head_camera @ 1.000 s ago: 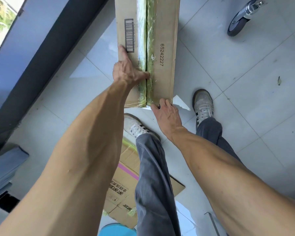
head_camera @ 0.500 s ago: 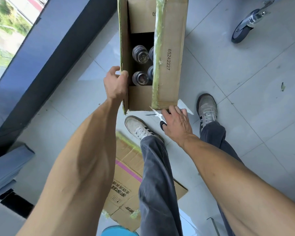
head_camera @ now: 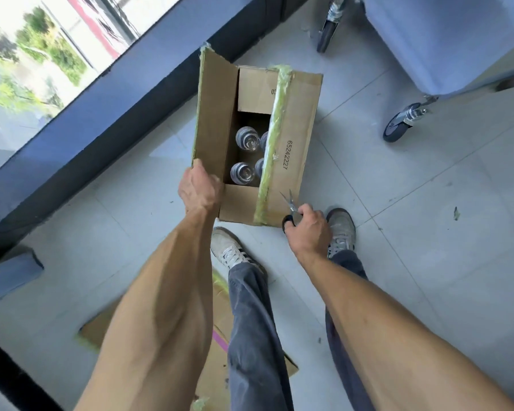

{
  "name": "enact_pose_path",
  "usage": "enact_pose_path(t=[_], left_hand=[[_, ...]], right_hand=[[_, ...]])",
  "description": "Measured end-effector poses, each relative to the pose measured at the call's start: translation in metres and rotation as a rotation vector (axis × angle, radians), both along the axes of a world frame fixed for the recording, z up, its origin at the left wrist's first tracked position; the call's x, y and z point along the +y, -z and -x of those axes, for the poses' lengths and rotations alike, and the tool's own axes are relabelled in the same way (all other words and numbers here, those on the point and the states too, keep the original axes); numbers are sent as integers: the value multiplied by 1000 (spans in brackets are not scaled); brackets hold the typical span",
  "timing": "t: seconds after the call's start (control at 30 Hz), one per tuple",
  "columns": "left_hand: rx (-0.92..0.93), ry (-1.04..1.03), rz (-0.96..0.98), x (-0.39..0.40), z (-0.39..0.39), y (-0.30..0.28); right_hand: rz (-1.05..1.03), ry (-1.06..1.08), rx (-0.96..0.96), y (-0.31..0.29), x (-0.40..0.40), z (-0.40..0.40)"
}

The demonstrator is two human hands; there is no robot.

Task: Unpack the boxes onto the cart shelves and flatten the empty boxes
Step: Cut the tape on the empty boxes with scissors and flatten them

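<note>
Box: brown cardboard box (head_camera: pixel 291 161) on the grey tiled floor (head_camera: pixel 428 232), left flap raised, right flap down.
Left hand (head_camera: pixel 201 189): fingers curled over the raised flap's near corner.
Right hand (head_camera: pixel 307 229): fingers wrapped on small black-handled scissors (head_camera: pixel 291 207), blades beside the right flap.
Contents: clear glass bottles (head_camera: pixel 245 155) just beyond the left fingers.
Risk: blades likely to nick hand or bottles when reaching in.
Room: open floor right of the right fingers; grey cart (head_camera: pixel 445 46) beyond.

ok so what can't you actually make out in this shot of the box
- Bottles, head view: only four tops show; the closed right flap hides the rest, so no count.
- Cart: cut off by the top and right edges; its shelves are unseen.
- Flattened cardboard: mostly behind the left arm and leg.
- Left hand: fingertips hidden behind the open flap.
</note>
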State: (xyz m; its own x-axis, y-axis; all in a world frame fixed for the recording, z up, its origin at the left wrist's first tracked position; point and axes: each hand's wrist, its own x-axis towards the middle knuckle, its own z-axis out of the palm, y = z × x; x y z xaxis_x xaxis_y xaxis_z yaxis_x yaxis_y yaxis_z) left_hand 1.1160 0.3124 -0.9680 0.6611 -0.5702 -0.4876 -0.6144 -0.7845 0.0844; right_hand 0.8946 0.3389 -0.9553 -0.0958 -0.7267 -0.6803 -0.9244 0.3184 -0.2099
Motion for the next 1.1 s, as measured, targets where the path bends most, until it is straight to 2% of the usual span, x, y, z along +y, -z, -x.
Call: enact_pose_path(t=[0.13, 0.3, 0.47, 0.8, 1.0, 1.1], left_hand=[[71, -21, 15, -2, 42, 3], [433, -181, -136, 1, 103, 30], [261, -110, -73, 7, 151, 27], [118, 43, -130, 36, 129, -8], [7, 140, -298, 100, 105, -8], [-74, 114, -431, 128, 95, -8]], right_hand=[[-56, -112, 48, -1, -45, 29], [19, -270, 80, 1, -79, 68], [106, -267, 154, 2, -79, 97], [162, -265, 113, -21, -69, 81], [168, -277, 165, -31, -66, 78], [144, -261, 150, -25, -65, 82]])
